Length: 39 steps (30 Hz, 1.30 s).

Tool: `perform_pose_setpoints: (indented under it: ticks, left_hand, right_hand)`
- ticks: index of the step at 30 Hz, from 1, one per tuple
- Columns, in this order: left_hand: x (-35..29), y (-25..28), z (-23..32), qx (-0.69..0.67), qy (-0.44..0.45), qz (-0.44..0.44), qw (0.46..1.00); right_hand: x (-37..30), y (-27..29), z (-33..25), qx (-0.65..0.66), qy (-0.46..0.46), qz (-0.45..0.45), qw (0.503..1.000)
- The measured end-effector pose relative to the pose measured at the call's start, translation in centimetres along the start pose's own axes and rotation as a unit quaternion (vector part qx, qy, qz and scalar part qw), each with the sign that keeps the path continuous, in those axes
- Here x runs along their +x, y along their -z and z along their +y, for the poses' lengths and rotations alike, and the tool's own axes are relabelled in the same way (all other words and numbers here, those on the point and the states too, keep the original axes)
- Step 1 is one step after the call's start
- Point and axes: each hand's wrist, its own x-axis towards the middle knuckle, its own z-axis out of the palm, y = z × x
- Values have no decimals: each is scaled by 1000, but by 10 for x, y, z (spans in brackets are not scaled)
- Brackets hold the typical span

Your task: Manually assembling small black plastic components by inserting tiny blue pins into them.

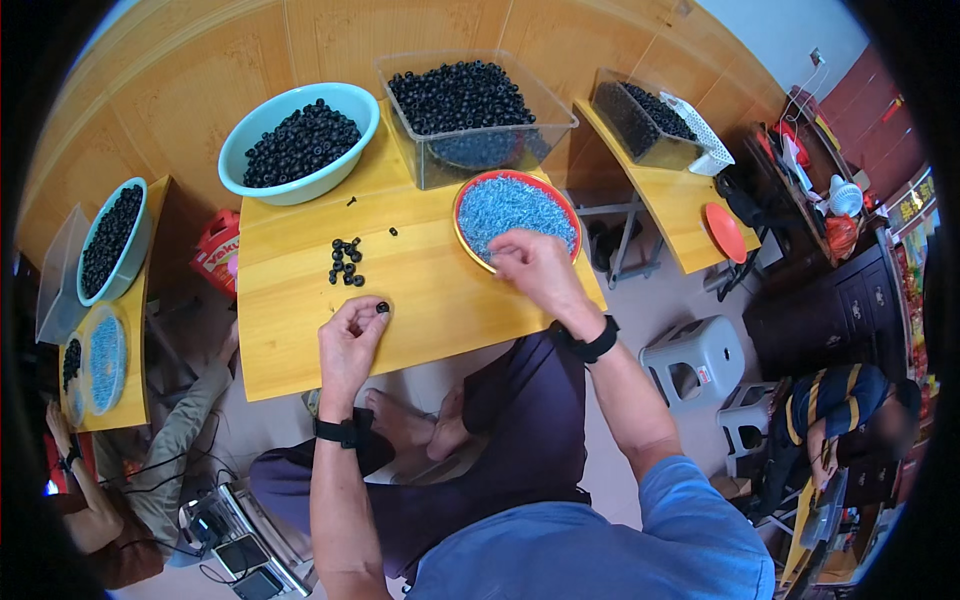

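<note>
My left hand point(345, 345) is at the table's front edge, thumb and fingertips pinching a small black round part point(382, 308) that seems to have a hollow middle. Over the near rim of a red and yellow bowl point(462, 247) hovers my right hand point(540, 268). Its fingers are curled together, and whatever they hold is too small to make out. The bowl is filled with thin blue-silver pieces point(510, 205) that look like small screws. A loose group of several black round parts point(346, 262) lies on the wooden table point(290, 340), just beyond my left hand.
At the table's back stand a light-blue basin point(232, 170) and a clear plastic bin point(480, 165), both heaped with black parts. Side tables hold similar containers. On the right are an orange plate point(725, 232), a grey stool point(700, 355) and a seated person point(840, 410). Another person's arm point(85, 490) shows at left.
</note>
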Motion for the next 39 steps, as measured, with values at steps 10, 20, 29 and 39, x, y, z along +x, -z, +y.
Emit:
perform_pose_setpoints:
  ticks: [10,20,29,39]
  left_hand:
    - [1,-2,19,-234,13,-6,972]
    - [2,1,9,-203,8,4,979]
    - [3,-6,7,-184,12,32,982]
    - [1,-7,10,-96,5,52,994]
  right_hand:
    - [-8,-118,-32,21,187,8,982]
    - [-15,-131,-37,45,187,-24,981]
    - [-13,-128,-28,55,141,15,988]
    - [-12,-137,-20,151,86,21,985]
